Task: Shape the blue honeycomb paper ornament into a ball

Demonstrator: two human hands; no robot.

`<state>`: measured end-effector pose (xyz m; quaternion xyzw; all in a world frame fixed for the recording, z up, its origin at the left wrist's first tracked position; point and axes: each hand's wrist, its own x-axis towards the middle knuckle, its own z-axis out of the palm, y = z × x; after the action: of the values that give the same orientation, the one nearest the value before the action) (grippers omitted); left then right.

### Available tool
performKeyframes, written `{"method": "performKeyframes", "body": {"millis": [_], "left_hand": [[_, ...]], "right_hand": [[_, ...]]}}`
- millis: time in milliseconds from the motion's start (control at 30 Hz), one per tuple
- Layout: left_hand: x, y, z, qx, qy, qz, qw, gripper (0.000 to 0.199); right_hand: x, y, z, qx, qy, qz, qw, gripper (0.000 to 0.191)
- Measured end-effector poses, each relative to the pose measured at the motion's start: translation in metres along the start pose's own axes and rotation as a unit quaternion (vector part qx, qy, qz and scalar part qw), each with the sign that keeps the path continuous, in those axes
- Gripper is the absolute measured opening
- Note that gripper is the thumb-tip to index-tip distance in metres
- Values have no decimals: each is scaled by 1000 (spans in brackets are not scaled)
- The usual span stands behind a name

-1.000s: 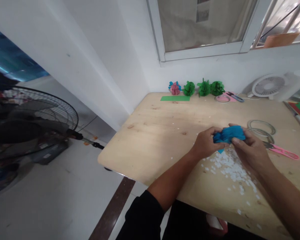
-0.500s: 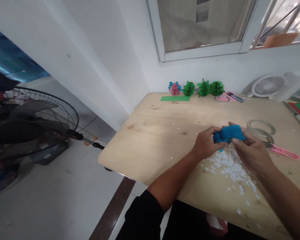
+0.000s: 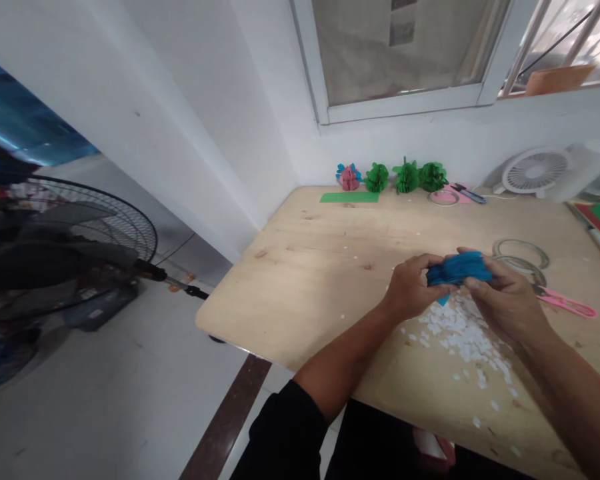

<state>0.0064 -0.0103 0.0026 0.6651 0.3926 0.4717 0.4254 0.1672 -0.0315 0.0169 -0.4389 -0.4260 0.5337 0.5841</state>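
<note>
Both hands grip one workpiece, a blue layered paper bundle, held above the near-right area of the table. The left hand pinches the left end between thumb and fingers; the right hand clamps the right end, thumb on the near side. A blue tip projects below the left hand; whether it belongs to the bundle cannot be determined.

Change: minimal. Over the last second both hands stay on the bundle, and its right-hand layers now appear more evenly aligned. This suggests continued adjustment of the layers; the bundle is not released.

Surroundings: white paper scraps lie below the hands, spreading toward the near edge. Wire rings and pink-handled scissors lie just beside the right hand, on the side away from the table's left edge. Along the far edge stand three green paper ornaments and one pink-and-blue paper ornament. A green strip lies near the far-left corner.
</note>
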Motion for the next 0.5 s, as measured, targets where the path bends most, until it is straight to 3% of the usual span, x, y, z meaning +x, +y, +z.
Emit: {"method": "performKeyframes", "body": {"millis": [267, 500], "left_hand": [[0, -2, 2, -6, 0, -15, 1000, 42], [-1, -5, 5, 19, 20, 39, 999, 51]], "right_hand": [[4, 5, -5, -38, 1, -19, 999, 50], [5, 16, -8, -133, -37, -87, 987, 73]]}}
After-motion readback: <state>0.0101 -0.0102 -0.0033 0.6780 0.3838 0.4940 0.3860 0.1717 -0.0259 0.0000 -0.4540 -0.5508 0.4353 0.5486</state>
